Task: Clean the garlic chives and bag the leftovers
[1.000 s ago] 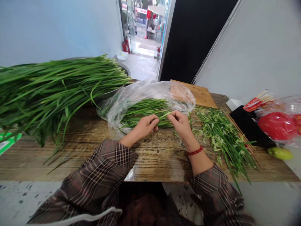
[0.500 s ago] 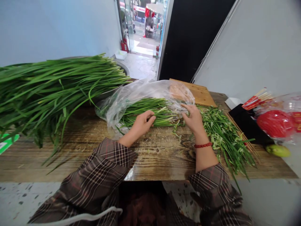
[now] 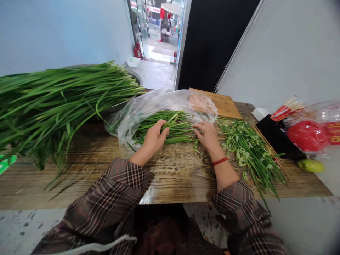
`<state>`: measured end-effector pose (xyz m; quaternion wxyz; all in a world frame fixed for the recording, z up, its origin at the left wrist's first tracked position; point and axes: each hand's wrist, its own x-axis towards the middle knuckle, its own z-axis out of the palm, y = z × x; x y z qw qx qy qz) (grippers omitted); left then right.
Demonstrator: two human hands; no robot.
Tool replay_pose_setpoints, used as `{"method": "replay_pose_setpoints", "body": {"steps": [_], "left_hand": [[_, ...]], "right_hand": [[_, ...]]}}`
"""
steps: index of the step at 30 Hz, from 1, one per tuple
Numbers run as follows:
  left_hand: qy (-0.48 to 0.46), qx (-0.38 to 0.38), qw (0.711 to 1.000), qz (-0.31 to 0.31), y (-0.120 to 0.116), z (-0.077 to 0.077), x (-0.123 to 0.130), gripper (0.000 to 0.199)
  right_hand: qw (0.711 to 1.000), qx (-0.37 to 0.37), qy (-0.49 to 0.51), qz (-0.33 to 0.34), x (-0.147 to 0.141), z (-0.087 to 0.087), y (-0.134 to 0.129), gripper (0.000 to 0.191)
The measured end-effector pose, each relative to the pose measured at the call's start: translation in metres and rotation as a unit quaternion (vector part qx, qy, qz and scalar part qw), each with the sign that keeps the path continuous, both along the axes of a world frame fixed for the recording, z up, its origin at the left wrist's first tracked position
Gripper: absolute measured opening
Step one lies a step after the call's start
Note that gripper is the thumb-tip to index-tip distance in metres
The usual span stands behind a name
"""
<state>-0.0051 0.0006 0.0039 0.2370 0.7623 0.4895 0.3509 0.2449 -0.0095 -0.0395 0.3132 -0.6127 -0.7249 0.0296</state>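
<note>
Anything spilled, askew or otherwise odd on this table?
Only mild untidiness: the loose greens at right partly trail past the front edge of the wooden table, and small green scraps lie near the right hand. Nothing looks damaged.

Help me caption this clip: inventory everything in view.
Long leafy stalks: one heap, green, table left
Round metal basin: one, grey, under heap
Clear plastic bag: one, whitish, centre
Thin stalks: one bunch, green, at bag
Loose trimmings: one pile, green, bag's right
Wooden board: one, tan, behind bag
Rectangular box: one, black, table right
Packaged chopsticks: several, red, by box
Thin wooden sticks: several, brown, by box
Wrapped bundle: one, red, right edge
Oblong item: one, greenish, by box
Wooden table: one, brown, foreground
Tall panel: one, black, background
Beaded bracelet: one, red, right wrist
Plaid sleeves: two, brown, forearms
Left hand: one, bare, holding stalks
Right hand: one, bare, by stalk ends
</note>
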Motion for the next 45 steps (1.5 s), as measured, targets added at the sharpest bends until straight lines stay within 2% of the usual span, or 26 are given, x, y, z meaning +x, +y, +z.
{"method": "replay_pose_setpoints", "body": {"steps": [4,7,10,13,16,20,26,28,30,34,36,39,43,45], "left_hand": [[0.009,0.013,1.0,0.026,-0.001,0.002,0.001,0.02],[0.021,0.009,1.0,0.022,0.0,0.001,0.001,0.02],[0.004,0.053,0.999,0.012,0.0,0.0,0.002,0.026],[-0.023,0.075,0.997,-0.024,-0.001,0.001,0.003,0.026],[-0.029,0.036,0.996,-0.08,-0.003,0.001,0.005,0.027],[0.004,0.007,0.993,-0.117,-0.005,-0.002,0.006,0.021],[0.056,0.018,0.996,-0.071,0.001,-0.006,0.005,0.031],[0.062,0.016,0.996,-0.061,0.002,-0.006,0.004,0.033],[0.065,0.013,0.996,-0.061,0.002,-0.006,0.004,0.033],[0.06,0.005,0.996,-0.072,0.001,-0.007,0.005,0.032],[0.058,-0.002,0.995,-0.085,0.001,-0.007,0.005,0.03],[0.056,-0.008,0.994,-0.092,0.002,-0.008,0.006,0.029],[0.035,0.004,0.998,-0.052,0.002,-0.005,0.004,0.03],[0.01,0.0,0.999,-0.035,0.002,-0.003,0.004,0.029]], "right_hand": [[1.0,-0.005,0.008,-0.012,-0.004,-0.001,0.001,0.012],[0.989,-0.001,0.146,0.032,-0.008,0.005,0.0,0.015],[0.962,-0.014,0.266,0.063,-0.017,0.014,-0.004,0.022],[0.951,-0.02,0.298,0.082,-0.029,0.021,-0.01,0.029],[0.947,-0.016,0.309,0.085,-0.041,0.024,-0.014,0.033],[0.951,-0.001,0.302,0.071,-0.05,0.025,-0.017,0.035],[0.943,0.065,0.323,-0.038,-0.031,0.024,-0.013,0.038],[0.94,0.084,0.326,-0.052,-0.023,0.024,-0.011,0.042],[0.946,0.092,0.31,-0.017,-0.02,0.025,-0.01,0.041],[0.963,0.077,0.231,0.113,-0.033,0.027,-0.011,0.019],[0.965,0.075,0.209,0.14,-0.042,0.027,-0.012,0.015],[0.965,0.09,0.221,0.106,-0.042,0.023,-0.011,0.022],[0.966,0.112,0.231,-0.013,-0.017,0.015,-0.003,0.032],[0.975,0.101,0.196,-0.036,-0.006,0.01,0.002,0.036]]}}
